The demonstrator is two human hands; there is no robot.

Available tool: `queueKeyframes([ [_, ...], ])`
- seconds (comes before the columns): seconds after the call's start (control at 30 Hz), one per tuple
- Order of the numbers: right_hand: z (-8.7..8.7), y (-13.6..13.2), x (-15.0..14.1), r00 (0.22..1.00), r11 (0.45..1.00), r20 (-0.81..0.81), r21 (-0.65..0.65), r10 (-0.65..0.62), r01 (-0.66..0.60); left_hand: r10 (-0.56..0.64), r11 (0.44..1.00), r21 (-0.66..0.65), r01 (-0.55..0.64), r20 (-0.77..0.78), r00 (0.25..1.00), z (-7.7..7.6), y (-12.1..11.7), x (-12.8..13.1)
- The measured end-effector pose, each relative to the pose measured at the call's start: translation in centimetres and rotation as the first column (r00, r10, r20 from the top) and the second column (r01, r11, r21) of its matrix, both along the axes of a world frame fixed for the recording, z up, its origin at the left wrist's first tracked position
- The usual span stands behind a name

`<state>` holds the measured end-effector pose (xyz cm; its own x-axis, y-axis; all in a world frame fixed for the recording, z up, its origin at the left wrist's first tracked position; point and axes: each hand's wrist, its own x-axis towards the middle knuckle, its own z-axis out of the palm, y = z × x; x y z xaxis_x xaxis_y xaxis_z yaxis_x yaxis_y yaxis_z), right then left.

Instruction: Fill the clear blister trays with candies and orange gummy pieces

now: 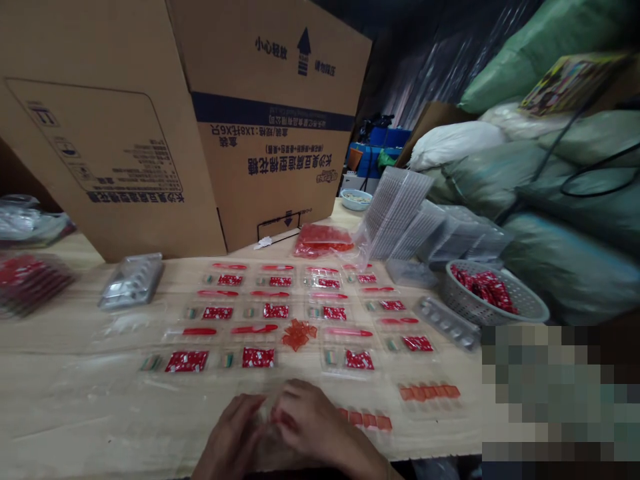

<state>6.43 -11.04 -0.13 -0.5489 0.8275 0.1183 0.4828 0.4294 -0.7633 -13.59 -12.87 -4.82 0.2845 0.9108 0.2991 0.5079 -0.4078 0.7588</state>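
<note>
Close together near the table's front edge, my left hand point(234, 430) and my right hand point(306, 419) have their fingers curled in toward each other. Whatever is between the fingertips is hidden and blurred; something clear seems to be there. Beyond my hands lies a loose pile of small orange-red translucent pieces point(299, 335). Clear trays hold red patterned packets point(259, 358), red pen-shaped items point(254, 329) and small striped pieces point(227, 360). Just right of my right hand is a row of orange-red squares point(369, 420), partly covered by it. Another tray of orange-red squares point(429, 392) sits farther right.
A large cardboard box point(270, 160) stands at the back. Stacked clear trays point(395, 213) and a basket point(525, 310) of red packets are at the right. A red bag point(323, 240) lies by the box. Wrapped packs point(33, 283) and a clear tray stack point(131, 281) are left.
</note>
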Motion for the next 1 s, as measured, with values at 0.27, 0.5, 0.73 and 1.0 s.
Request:
queueKeyframes([
  [0.27,-0.8,0.9,-0.2,0.941,0.966,0.313,0.175,0.130,-0.192,-0.136,0.985,0.067,0.162,-0.291,0.947,0.8,0.5,0.3],
  [0.5,-0.9,6.3,1.5,0.904,0.928,0.219,0.153,-0.366,0.339,-0.064,0.983,0.145,0.108,-0.280,0.958,0.8,0.3,0.4],
  [0.73,0.7,4.8,1.3,0.952,0.952,0.043,-0.024,-0.304,0.305,0.029,0.998,-0.061,-0.026,0.050,0.998,0.9,0.1,0.9],
  [1.0,0.9,2.9,-1.2,0.788,0.757,-0.491,-0.652,-0.371,-0.050,0.404,0.740,-0.639,0.213,0.674,0.619,5.9,3.4,2.3],
])
